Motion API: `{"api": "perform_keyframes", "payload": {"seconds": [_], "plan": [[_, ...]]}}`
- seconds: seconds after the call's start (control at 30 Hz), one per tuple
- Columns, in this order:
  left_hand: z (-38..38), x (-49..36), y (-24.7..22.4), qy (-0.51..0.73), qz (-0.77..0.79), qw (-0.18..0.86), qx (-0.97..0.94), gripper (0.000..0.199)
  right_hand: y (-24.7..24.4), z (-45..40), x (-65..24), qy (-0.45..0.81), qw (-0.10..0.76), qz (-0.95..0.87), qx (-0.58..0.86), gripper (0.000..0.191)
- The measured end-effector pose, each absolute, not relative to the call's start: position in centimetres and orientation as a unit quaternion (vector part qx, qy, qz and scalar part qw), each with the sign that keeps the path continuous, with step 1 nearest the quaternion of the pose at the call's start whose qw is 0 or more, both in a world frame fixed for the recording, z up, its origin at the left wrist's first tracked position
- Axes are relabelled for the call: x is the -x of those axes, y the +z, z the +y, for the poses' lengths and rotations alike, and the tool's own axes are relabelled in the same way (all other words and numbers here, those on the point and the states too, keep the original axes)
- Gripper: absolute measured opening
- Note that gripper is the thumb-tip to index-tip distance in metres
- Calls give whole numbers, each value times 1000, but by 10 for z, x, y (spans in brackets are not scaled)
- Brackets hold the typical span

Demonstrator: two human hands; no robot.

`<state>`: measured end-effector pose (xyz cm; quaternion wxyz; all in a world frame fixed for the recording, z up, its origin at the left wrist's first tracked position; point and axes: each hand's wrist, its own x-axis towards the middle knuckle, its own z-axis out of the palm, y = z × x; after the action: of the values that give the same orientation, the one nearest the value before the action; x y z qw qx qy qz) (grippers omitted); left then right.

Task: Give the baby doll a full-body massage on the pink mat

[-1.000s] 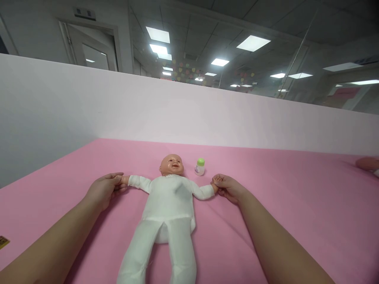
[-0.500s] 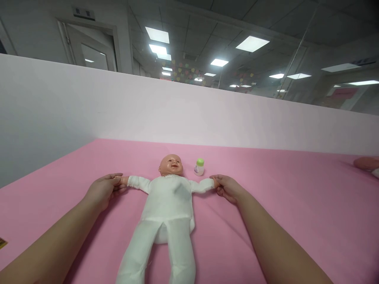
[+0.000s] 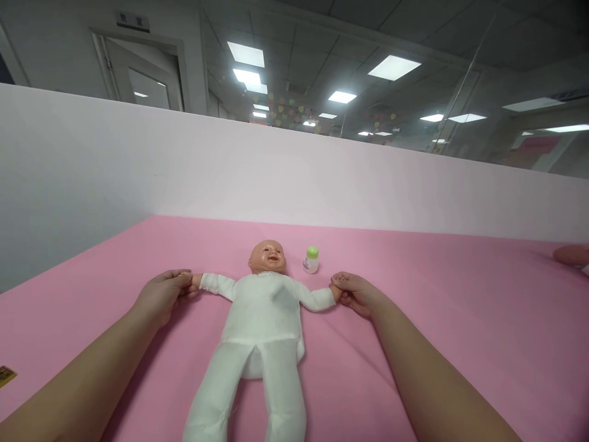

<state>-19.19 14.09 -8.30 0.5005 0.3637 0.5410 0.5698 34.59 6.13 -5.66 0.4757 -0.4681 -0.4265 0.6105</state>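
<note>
A baby doll [image 3: 263,313] in a white cloth body lies on its back on a pink surface [image 3: 451,307], both arms stretched out sideways. My left hand [image 3: 163,296] is closed around the doll's hand at the left. At the right, my right hand [image 3: 359,293] pinches the doll's other hand between thumb and fingers. That arm bends slightly at the elbow. Beside the doll's head stands a small bottle [image 3: 311,261] with a green cap, touched by neither hand. The doll's feet are cut off by the bottom edge of the view.
A low white wall [image 3: 294,178] runs along the back and left of the pink surface. At the far right edge lies part of a skin-coloured object [image 3: 570,254]. A yellow label [image 3: 6,376] shows at the left edge. Beyond the wall is a door [image 3: 142,77].
The doll's arm in my right hand has dipped a little at the elbow, and its hand now tilts upward. My left hand keeps its hold. The view has shifted slightly.
</note>
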Motion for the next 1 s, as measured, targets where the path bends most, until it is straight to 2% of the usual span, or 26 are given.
{"api": "perform_keyframes", "payload": {"seconds": [0.17, 0.3, 0.37, 0.5, 0.63, 0.77, 0.9, 1.0], "plan": [[143, 193, -85, 567, 554, 492, -360, 26, -58, 64, -339, 579, 485, -416, 506, 35], [144, 192, -84, 561, 565, 490, -355, 22, -60, 69, -338, 572, 496, -395, 520, 23], [143, 191, -82, 562, 563, 495, -349, 27, -59, 69, -339, 572, 498, -385, 526, 16], [143, 192, -80, 570, 548, 511, -337, 39, -54, 65, -339, 593, 506, -379, 499, 19], [143, 191, -77, 564, 515, 551, -335, 27, -51, 59, -337, 633, 514, -394, 424, 22], [137, 184, -71, 543, 487, 583, -358, 18, -53, 55, -332, 664, 478, -402, 412, 23], [127, 175, -64, 481, 469, 618, -408, 34, -52, 52, -323, 683, 417, -433, 415, 28], [122, 167, -64, 447, 463, 621, -447, 45, -51, 53, -313, 657, 419, -448, 437, 26]]}}
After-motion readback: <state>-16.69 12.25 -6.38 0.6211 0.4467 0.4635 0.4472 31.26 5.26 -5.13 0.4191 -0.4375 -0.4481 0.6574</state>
